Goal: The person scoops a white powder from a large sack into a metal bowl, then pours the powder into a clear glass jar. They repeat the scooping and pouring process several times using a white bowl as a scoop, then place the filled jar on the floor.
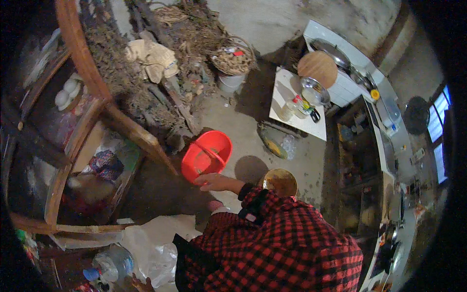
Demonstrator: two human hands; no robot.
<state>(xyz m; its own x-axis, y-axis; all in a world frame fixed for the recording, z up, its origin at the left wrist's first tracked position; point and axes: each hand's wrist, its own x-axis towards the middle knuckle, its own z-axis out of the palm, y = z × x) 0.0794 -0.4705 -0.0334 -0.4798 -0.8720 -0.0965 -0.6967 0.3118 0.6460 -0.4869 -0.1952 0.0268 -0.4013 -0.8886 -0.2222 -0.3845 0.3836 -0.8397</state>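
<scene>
A red plastic basket (207,157) with a handle across its top is before me, a few small green bits inside. My right hand (217,182) lies against its near rim, fingers over the edge; whether they grip it is unclear. At the bottom left, my left hand (140,284) is partly cut off by the picture's edge, fingers spread and apparently holding nothing. Beside it lies a large clear plastic bottle (115,262) with a blue cap. My red and black checked sleeves and clothing fill the lower middle.
Firewood and dry brush (175,98) heap beyond the basket, near a wicker basket (233,60). A white-topped table (281,82) holds jars and a metal bowl (314,91). A wooden frame (87,54) stands left. Near my right arm is a round yellowish object (280,181).
</scene>
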